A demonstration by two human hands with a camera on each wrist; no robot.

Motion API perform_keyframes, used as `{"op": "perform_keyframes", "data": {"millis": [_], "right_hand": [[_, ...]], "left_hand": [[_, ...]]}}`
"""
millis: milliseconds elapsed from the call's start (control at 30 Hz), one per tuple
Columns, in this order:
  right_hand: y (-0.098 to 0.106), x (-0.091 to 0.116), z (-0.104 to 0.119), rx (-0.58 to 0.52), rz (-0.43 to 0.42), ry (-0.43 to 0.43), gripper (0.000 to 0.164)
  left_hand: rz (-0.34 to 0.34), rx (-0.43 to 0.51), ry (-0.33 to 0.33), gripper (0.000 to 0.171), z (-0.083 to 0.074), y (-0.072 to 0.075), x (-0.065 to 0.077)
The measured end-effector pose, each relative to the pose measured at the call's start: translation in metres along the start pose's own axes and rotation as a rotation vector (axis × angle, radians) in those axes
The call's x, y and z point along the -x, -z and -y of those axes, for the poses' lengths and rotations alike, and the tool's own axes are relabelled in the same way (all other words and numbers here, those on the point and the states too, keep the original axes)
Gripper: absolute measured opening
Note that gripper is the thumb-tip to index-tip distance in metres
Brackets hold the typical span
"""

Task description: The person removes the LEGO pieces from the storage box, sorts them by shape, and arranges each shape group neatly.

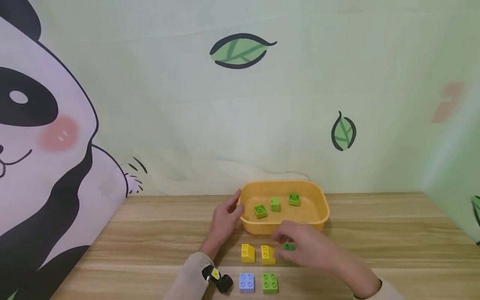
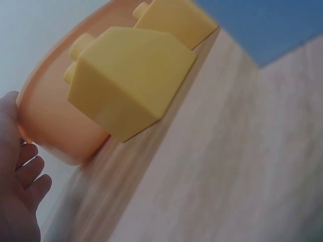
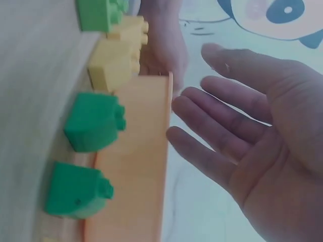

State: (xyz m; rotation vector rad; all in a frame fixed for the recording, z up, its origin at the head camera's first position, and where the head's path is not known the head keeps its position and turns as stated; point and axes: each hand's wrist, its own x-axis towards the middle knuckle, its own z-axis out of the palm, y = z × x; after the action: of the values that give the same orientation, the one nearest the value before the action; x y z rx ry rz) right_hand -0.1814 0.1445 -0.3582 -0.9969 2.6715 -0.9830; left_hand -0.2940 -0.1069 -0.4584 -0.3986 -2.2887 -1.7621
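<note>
My left hand holds the left end of a shallow orange plastic tray, thumb by the rim and other fingers along its outer side. Three light green toy bricks lie in the tray, one being this brick. My right hand is held over the area before the tray, its fingers loosely spread with nothing between them. Beneath it in the head view, a dark green brick is mostly covered. The right wrist view has two dark green sloped bricks, the nearer brick among them.
Two yellow sloped bricks, a left one and a right one, stand before the tray. Closer to me are a blue brick and a light green brick. A panda-printed backdrop rises behind the wooden table.
</note>
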Motion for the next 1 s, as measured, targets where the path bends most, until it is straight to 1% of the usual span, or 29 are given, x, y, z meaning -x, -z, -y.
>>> {"op": "perform_keyframes", "data": {"millis": [133, 267, 367, 433, 600, 767, 1000], "right_hand": [[0.011, -0.008, -0.002, 0.052, -0.075, -0.009, 0.023], [0.019, -0.018, -0.008, 0.09, -0.139, -0.007, 0.022], [0.024, -0.027, -0.016, 0.103, -0.175, 0.023, 0.021], [0.026, -0.033, -0.02, 0.112, -0.187, 0.01, 0.022], [0.032, -0.046, -0.027, 0.143, -0.18, -0.044, 0.027], [0.035, -0.058, -0.033, 0.167, -0.155, -0.057, 0.028], [0.032, -0.073, -0.045, 0.182, -0.108, -0.107, 0.032]], "left_hand": [[0.003, 0.002, -0.001, 0.048, 0.0, -0.001, -0.001], [0.006, -0.008, 0.0, 0.049, -0.001, -0.001, -0.001], [0.002, -0.004, 0.004, 0.049, -0.002, -0.001, 0.0], [0.0, -0.005, 0.006, 0.049, -0.002, 0.0, 0.0], [-0.003, 0.0, 0.003, 0.049, 0.0, 0.0, 0.001], [-0.006, -0.001, -0.001, 0.048, 0.0, 0.0, 0.0], [0.005, -0.014, 0.009, 0.049, -0.002, 0.0, 0.001]]}}
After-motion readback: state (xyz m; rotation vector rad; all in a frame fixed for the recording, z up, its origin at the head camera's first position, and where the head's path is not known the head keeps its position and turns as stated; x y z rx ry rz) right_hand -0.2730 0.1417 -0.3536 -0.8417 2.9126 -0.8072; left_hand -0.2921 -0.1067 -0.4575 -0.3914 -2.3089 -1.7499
